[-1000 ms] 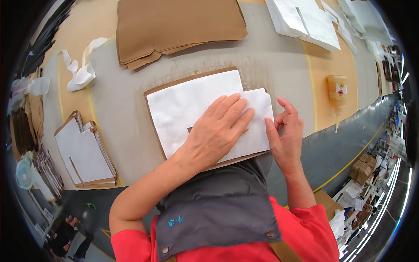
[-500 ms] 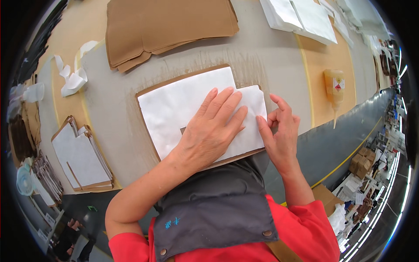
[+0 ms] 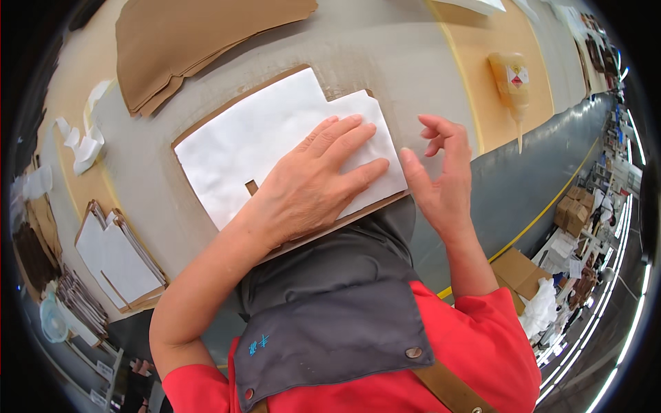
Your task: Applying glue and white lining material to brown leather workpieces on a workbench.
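A white sheet [image 3: 255,138] with a notched upper corner and a small slot lies over a slightly larger brown piece [image 3: 189,124], whose edge shows around it. My left hand [image 3: 313,175] rests flat on the right part of the sheet, fingers spread. Just off the sheet's right edge is my right hand [image 3: 441,165], thumb and fingers apart and nothing between them. Farther right lies a clear squeeze bottle [image 3: 511,86] of amber liquid with a long narrow nozzle.
A stack of brown pieces [image 3: 200,45] is at the far left. Nearer on the left sit layered white-and-brown pieces [image 3: 117,258] and a curled white strip [image 3: 86,148]. White material [image 3: 482,5] lies at the far right. The table's right edge drops to a grey floor [image 3: 551,141].
My right hand has come away from the sheet's right edge, its fingers opening. The left hand stays on the sheet. The whole view has turned and shifted.
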`<action>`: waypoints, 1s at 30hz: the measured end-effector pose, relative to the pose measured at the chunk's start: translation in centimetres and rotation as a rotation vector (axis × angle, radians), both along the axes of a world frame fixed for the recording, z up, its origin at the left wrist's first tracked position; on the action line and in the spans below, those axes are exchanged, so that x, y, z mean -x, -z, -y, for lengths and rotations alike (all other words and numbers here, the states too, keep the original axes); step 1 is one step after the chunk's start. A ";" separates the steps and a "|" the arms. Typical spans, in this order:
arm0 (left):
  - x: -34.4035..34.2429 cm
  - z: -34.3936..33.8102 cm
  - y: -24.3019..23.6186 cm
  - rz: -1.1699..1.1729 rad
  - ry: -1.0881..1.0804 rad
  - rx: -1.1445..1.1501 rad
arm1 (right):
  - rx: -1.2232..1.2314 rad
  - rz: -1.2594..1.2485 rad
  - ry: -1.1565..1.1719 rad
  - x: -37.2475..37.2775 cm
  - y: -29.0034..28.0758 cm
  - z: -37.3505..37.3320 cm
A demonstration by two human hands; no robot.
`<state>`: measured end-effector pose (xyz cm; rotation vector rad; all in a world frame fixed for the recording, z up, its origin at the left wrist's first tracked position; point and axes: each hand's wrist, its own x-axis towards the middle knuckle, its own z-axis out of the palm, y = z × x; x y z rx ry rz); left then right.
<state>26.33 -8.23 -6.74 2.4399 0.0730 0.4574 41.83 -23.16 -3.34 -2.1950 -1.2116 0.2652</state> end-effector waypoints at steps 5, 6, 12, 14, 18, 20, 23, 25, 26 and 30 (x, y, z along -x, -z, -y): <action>0.3 0.0 -0.8 -0.099 0.095 -0.060 | -0.110 -0.065 0.015 -1.1 0.3 2.6; 0.3 0.0 -0.8 -0.099 0.100 -0.060 | -0.117 -0.057 -0.040 -1.1 0.3 3.2; 0.2 -0.1 -0.9 -0.123 0.117 -0.085 | -0.092 0.190 -0.280 -0.5 1.2 5.7; 0.2 -0.1 -0.9 -0.116 0.111 -0.076 | -0.060 0.263 -0.314 -0.3 1.6 6.0; 0.3 -0.5 -0.8 -0.099 0.113 -0.093 | 0.021 0.411 -0.422 -0.1 2.6 6.1; 0.5 -0.5 -0.7 -0.151 0.141 -0.068 | 0.020 0.415 -0.431 -0.1 2.3 6.0; 0.8 -1.0 -0.9 -0.164 0.154 0.025 | -0.044 0.388 -0.429 -0.3 1.3 5.7; 1.0 -1.1 -1.4 -0.153 0.177 0.122 | -0.145 0.367 -0.398 -0.7 0.6 4.8; 1.2 -1.0 -2.0 -0.161 0.151 0.106 | -0.170 0.362 -0.419 -0.6 0.2 3.4; 3.5 -0.8 -3.1 -0.197 0.022 -0.021 | -0.009 0.164 -0.484 0.7 -1.5 -3.1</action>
